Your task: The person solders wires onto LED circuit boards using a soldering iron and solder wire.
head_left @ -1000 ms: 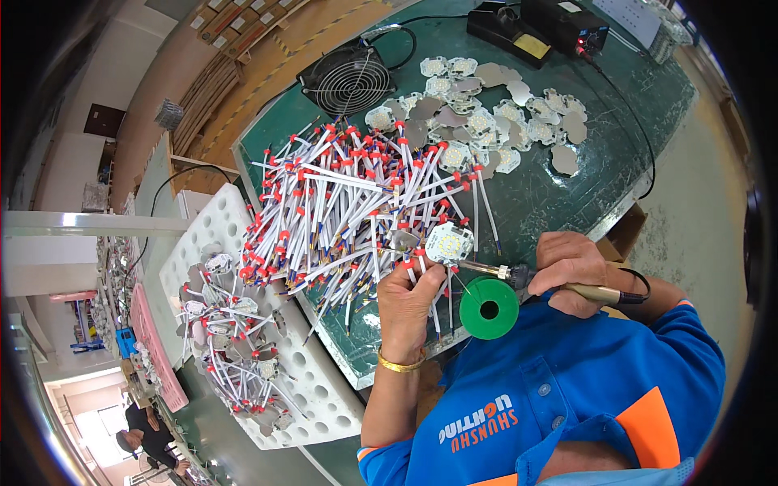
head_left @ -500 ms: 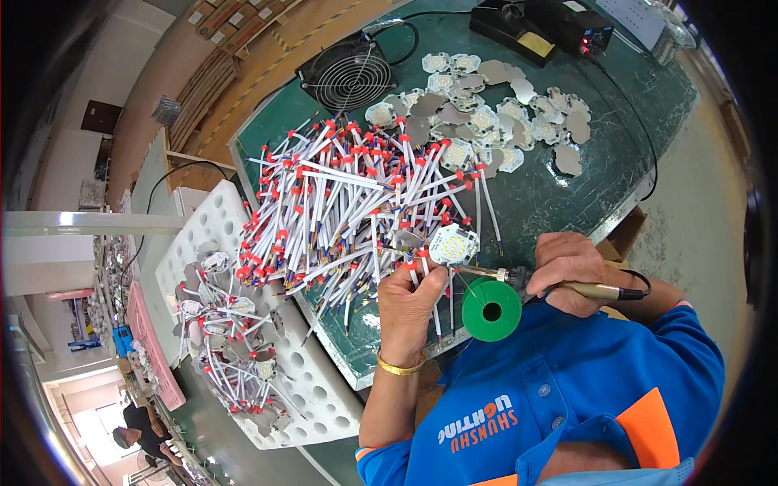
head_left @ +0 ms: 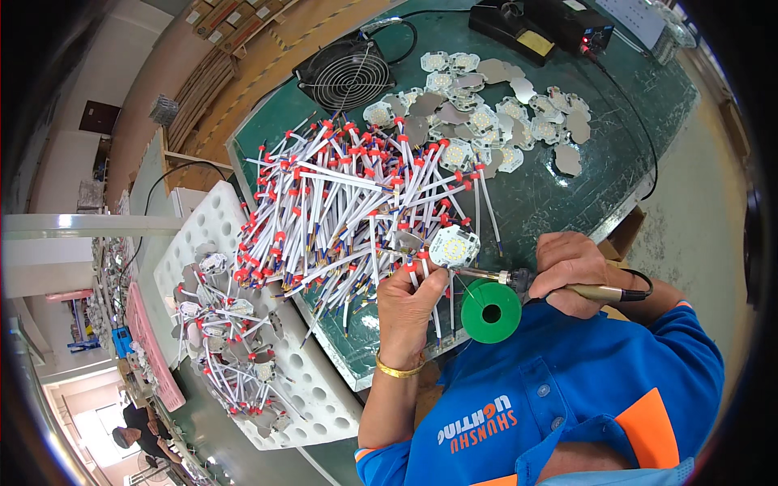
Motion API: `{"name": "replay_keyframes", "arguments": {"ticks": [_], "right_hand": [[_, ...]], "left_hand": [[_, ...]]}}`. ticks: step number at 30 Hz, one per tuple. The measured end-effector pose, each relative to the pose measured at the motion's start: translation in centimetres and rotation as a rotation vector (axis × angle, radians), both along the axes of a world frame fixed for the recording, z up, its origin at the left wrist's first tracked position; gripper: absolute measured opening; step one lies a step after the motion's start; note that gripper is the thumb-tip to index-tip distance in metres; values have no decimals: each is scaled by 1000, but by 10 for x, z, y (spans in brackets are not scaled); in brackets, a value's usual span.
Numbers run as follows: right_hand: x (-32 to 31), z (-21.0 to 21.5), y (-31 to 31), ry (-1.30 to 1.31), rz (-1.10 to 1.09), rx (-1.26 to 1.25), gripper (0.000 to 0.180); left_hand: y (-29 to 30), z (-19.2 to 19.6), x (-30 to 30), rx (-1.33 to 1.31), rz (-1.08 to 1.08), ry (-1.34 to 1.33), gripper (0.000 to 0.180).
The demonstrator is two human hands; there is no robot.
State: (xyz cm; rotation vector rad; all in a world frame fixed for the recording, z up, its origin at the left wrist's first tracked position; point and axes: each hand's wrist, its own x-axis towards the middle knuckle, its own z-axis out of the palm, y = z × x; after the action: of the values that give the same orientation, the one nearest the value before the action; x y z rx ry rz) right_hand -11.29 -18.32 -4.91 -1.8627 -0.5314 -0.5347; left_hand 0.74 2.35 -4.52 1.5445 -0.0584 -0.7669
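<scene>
Head view: left hand [head_left: 415, 301] is pinching a white wire with a red end against the edge of a round white LED board [head_left: 453, 246], fingers pressed together around it. Right hand [head_left: 572, 264] is gripping a soldering iron [head_left: 551, 285] in a closed fist, its metal tip pointing left and reaching just under the LED board. Board is sitting at the near edge of the green bench [head_left: 567, 194], directly above a green solder spool [head_left: 490, 312]. Large heap of white wires [head_left: 340, 202] with red and blue ends is lying to the left of the hands, touching the board's area. More LED boards [head_left: 494, 113] are scattered farther back, beside a small black fan [head_left: 344, 74]. White perforated tray [head_left: 203, 243] on the left is holding finished boards with wires attached.
</scene>
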Motion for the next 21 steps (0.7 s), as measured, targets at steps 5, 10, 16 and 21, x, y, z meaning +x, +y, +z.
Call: {"name": "replay_keyframes", "arguments": {"ticks": [5, 10, 16, 21], "right_hand": [[1, 1, 1, 7, -16, -10, 18], [0, -4, 4, -105, -56, -124, 23], [1, -1, 3, -142, -29, -251, 25], [0, -1, 0, -155, -27, -139, 24]], "left_hand": [[0, -3, -1, -25, 1, 5, 11], [0, -3, -1, -3, 9, -6, 11], [2, -4, 2, -11, 3, 24, 11], [0, -3, 2, -50, 8, 45, 11]]}}
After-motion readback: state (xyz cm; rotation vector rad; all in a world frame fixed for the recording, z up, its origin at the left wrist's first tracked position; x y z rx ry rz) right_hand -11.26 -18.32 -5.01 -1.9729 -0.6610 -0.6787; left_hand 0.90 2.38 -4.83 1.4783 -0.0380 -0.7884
